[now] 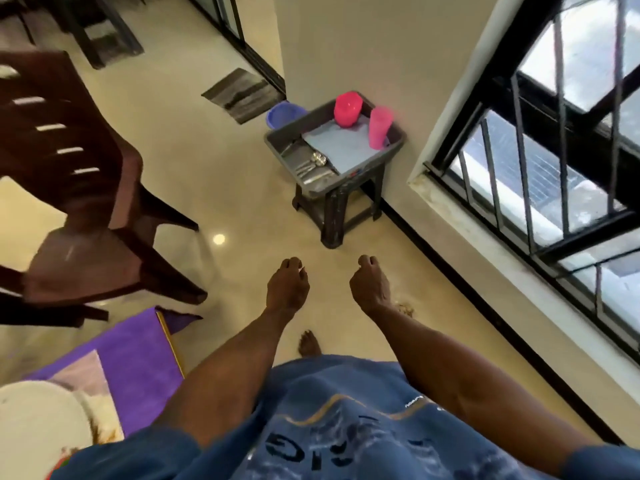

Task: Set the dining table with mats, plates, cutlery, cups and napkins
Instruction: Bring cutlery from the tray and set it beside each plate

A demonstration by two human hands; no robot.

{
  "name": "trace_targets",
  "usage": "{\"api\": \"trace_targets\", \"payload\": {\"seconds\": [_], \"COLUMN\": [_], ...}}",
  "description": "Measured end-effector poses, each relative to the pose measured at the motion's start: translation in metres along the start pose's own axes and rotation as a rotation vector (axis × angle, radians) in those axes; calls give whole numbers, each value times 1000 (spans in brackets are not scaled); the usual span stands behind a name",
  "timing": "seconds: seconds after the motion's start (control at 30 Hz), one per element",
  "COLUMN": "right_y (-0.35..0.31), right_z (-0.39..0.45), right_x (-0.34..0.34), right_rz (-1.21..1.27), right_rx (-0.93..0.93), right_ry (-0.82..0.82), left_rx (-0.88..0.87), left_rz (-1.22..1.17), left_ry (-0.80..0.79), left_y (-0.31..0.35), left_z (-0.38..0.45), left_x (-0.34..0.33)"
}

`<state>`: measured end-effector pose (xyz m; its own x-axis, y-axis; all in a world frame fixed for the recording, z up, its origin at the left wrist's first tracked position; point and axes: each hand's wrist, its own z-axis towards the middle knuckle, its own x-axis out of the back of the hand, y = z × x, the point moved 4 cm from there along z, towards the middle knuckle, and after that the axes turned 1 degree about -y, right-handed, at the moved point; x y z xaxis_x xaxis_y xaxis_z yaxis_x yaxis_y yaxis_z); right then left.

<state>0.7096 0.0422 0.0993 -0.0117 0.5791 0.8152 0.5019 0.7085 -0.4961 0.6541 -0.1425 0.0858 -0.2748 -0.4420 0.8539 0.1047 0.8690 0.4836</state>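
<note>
Left hand: my left hand point(287, 289) hangs in front of me, fingers loosely curled, nothing in it.
Right hand: my right hand point(369, 287) is the same, loosely curled and holding nothing.
Where the things are: the grey tub point(394, 147) sits on a dark stool point(337, 216) ahead of me, against the wall by the window; well apart from both hands.
In the tub: a stack of pink cups point(347, 109) at the far corner, a taller pink cup point(379, 128) beside it, a pale blue mat point(341, 145) lying flat, cutlery point(313, 168) along the near-left side.
Already set: a purple mat point(138, 355) with a white plate point(41, 420) at my lower left.
Step in hand: I judge I am walking over to fetch the next items.
Doing it well: reach in from above, take the cutlery by its handles, lift cups upright so the stack stays together.
Axis: the cutlery's long axis runs along the tub's left wall; the blur leaves me unsure, but the spoon bowls seem to lie toward the mat.
</note>
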Motion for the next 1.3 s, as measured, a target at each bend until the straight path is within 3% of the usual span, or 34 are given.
{"api": "trace_targets", "payload": {"seconds": [0.17, 0.3, 0.5, 0.77, 0.87, 1.03, 1.17, 1.3], "right_y": [-58, -78, -111, -111, -74, -94, -74, -55], "right_z": [73, 134, 232, 353, 384, 398, 419, 439], "right_x": [-8, -14, -16, -35, -75, -36, -51, -83], "right_rz": [65, 101, 170, 390, 419, 506, 519, 521], "right_rx": [-5, -130, -165, -441, -557, -675, -770, -826], "right_ry": [-7, -13, 6, -19, -53, -21, 35, 71], "left_rx": [6, 6, -72, 27, 79, 97, 127, 42], "left_rz": [46, 32, 57, -44, -77, -96, -89, 39], "left_ry": [-61, -84, -169, -343, -454, -640, -673, -680], "left_y": [-24, -33, -20, 0, 13, 33, 33, 22], "left_z": [78, 142, 260, 393, 430, 478, 508, 530], "left_x": [24, 35, 45, 43, 27, -30, -77, -117]}}
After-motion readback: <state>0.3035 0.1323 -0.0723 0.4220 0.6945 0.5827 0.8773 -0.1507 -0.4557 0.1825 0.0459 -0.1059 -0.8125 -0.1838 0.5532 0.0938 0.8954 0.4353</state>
